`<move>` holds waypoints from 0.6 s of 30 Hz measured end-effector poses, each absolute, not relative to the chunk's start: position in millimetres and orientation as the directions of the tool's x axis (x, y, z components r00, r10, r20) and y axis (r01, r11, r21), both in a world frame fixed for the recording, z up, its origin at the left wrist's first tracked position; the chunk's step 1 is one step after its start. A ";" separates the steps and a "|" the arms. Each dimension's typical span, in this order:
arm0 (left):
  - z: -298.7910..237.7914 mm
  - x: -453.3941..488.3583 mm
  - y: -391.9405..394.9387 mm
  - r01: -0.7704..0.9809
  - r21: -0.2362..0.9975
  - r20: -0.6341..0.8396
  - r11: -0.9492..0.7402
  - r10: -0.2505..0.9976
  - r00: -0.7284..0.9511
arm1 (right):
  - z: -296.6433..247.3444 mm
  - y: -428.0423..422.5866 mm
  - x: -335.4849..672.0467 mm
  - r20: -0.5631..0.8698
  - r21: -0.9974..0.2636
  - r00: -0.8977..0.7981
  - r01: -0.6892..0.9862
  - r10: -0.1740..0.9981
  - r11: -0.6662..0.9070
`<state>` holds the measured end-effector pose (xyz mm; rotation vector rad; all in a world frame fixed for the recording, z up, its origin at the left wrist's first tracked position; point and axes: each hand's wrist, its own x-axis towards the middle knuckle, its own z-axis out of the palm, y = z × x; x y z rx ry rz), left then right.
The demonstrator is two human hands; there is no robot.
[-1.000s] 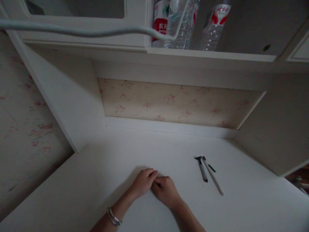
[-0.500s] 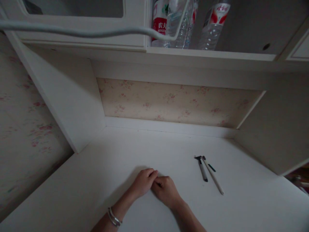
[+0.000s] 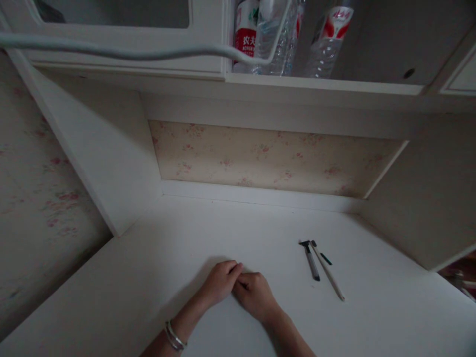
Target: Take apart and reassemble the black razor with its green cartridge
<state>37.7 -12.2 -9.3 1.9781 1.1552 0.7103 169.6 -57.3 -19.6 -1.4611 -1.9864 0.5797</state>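
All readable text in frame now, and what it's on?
"农夫": red label of the left bottle on the shelf.
"NONGF…": same label, under the characters; the rest can't be made out.
Right bottle: red-and-white label carries pinkish-red script, too blurred to read.
Grey-and-black tool and pale stick on the desk: no legible text.

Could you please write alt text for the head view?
A person's curled left hand and right hand touch on a white desk. To their right lie a gray-and-black tool, a pale stick and a dark strip; plastic bottles stand on a shelf above.
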 end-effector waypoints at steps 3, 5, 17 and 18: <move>-11.6 38.2 -11.5 0.492 0.806 0.095 -0.329 0.892 0.441 | -20.4 -57.0 169.9 0.207 -0.656 -0.218 0.693 0.954 0.301; -13.0 38.4 -11.1 0.495 0.805 0.095 -0.328 0.894 0.437 | -21.5 -56.5 170.0 0.214 -0.653 -0.222 0.692 0.951 0.308; -10.1 38.4 -12.3 0.489 0.812 0.089 -0.317 0.896 0.434 | -16.7 -58.0 169.8 0.224 -0.643 -0.223 0.698 0.949 0.316; -10.2 38.3 -12.4 0.489 0.813 0.088 -0.316 0.897 0.433 | -16.6 -57.8 169.8 0.226 -0.642 -0.225 0.698 0.948 0.318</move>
